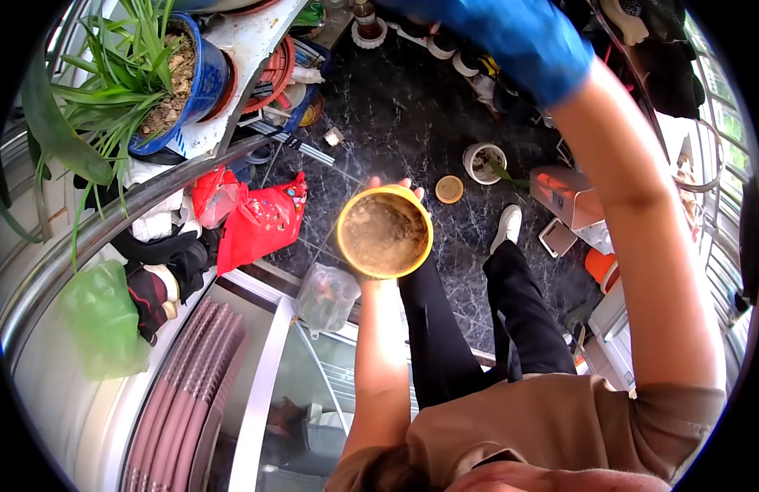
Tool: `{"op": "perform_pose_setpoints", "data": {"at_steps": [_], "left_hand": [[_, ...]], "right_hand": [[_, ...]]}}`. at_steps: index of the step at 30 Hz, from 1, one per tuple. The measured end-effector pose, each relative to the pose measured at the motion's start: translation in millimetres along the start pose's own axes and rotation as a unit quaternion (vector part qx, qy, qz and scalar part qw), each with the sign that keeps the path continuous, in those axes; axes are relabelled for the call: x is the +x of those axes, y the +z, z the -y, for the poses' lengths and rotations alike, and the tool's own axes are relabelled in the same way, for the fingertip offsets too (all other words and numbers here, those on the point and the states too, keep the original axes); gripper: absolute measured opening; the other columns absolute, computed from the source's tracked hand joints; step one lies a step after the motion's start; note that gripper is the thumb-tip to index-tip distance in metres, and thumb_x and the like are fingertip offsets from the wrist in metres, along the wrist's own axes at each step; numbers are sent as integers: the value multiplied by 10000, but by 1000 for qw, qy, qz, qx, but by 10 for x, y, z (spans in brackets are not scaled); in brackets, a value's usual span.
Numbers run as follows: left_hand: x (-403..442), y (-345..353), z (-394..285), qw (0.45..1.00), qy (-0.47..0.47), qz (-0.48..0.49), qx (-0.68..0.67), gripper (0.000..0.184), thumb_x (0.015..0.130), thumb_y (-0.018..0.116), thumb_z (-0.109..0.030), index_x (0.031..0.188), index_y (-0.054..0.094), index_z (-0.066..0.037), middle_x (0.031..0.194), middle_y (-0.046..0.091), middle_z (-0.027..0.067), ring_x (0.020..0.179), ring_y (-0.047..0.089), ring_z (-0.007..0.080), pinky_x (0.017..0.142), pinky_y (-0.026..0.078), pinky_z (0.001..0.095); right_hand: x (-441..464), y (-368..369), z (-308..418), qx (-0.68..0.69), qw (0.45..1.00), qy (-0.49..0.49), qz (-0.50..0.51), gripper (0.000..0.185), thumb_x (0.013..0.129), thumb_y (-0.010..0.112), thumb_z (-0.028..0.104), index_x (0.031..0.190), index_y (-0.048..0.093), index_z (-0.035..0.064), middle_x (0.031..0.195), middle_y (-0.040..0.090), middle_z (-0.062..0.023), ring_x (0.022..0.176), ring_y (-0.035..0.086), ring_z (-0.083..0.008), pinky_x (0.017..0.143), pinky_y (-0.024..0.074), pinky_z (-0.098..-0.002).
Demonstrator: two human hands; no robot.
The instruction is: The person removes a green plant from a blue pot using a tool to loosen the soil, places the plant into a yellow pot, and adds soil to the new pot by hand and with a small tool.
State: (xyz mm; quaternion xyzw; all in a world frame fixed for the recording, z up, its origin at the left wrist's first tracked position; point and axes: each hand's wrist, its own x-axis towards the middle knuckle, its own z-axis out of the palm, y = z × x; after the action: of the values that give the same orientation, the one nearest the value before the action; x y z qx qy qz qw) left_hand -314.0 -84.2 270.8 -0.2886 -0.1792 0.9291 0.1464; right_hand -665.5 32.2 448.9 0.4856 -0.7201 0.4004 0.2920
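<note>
A round yellow flowerpot (429,238) with dry, brownish soil in it is held up in front of my body. My left hand (406,184) supports it from below and behind, with fingertips showing past the far rim. At the top of the view my right hand (527,41) wears a blue glove, blurred by motion; its fingers run toward the frame edge and cannot be made out. On the floor beyond the yellow pot stands a small white pot (484,163) with soil and a green leaf over its rim. A round tan lid or saucer (449,189) lies beside it.
A blue pot (200,90) with a long-leaved plant stands on a white shelf (260,33) at upper left. A metal rail (92,238) curves below it. Red bags (268,221), shoes (154,295) and a clear plastic container (328,295) lie left. Bins and boxes (564,197) line the right.
</note>
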Motion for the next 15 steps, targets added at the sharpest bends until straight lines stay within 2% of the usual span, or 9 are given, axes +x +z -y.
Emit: {"op": "perform_pose_setpoints", "data": {"at_steps": [2,6,8,9,10,12,13,14,15], "left_hand": [[82,-137,77,1000,-15,4,14,626,972,501,-466,1471,403,-101,1494,332,309,1384,312,505,1079,330,667],[236,-243,365,997,-7,58,59,613,980,485,-469,1474,401,-117,1492,371,267,1370,365,460,1093,355,613],[305,-412,442,989,27,27,142,531,1021,424,-398,1479,396,-131,1456,447,222,1317,462,385,1091,397,543],[367,-470,412,985,-5,-46,168,461,1045,381,-326,1457,413,-120,1391,524,183,1240,542,320,1074,434,487],[396,-425,514,984,-10,-50,172,461,1045,381,-326,1457,413,-120,1391,524,183,1240,542,320,1074,434,487],[461,-249,796,949,-16,7,313,417,1049,381,-290,1424,433,-116,1321,577,171,1198,576,304,1056,454,473],[517,-333,872,938,-23,-89,335,387,1050,377,-273,1397,448,-117,1300,588,170,1191,582,297,1056,457,464],[524,-413,981,937,-10,-90,337,392,1048,377,-259,1410,437,-121,1305,585,176,1191,581,305,1056,456,470],[532,-493,1091,936,4,-91,339,399,1045,377,-246,1422,426,-125,1310,582,182,1191,581,313,1056,455,476]], "right_hand": [[-609,-314,378,-21,984,115,135,242,946,620,182,1126,654,25,908,681,-129,767,672,-278,665,527,-384],[-1831,-959,1139,132,862,417,255,300,988,561,200,1230,613,30,993,677,-162,892,665,-280,784,516,-349],[-2253,-1216,1591,157,815,502,243,323,1006,529,201,1268,593,22,1030,674,-168,929,659,-251,814,503,-321],[-2443,-1285,1762,184,800,528,217,350,1013,518,215,1295,568,14,1048,674,-166,945,655,-242,829,500,-326],[-2624,-1342,1917,214,783,552,191,378,1020,507,229,1323,544,6,1067,673,-163,961,652,-234,845,498,-332],[-2694,-1541,2108,265,707,615,225,469,1046,457,262,1438,411,10,1192,649,-121,1067,620,-209,919,479,-348],[-2995,-1474,2246,284,709,619,183,492,1032,474,314,1426,436,21,1263,611,-151,1108,615,-265,951,475,-361],[-3108,-1435,2280,302,711,620,140,517,1019,491,365,1414,460,32,1334,574,-180,1150,610,-320,983,472,-374],[-3227,-1513,2277,306,714,615,135,517,1019,491,365,1414,460,32,1334,574,-180,1150,610,-320,983,472,-374]]}}
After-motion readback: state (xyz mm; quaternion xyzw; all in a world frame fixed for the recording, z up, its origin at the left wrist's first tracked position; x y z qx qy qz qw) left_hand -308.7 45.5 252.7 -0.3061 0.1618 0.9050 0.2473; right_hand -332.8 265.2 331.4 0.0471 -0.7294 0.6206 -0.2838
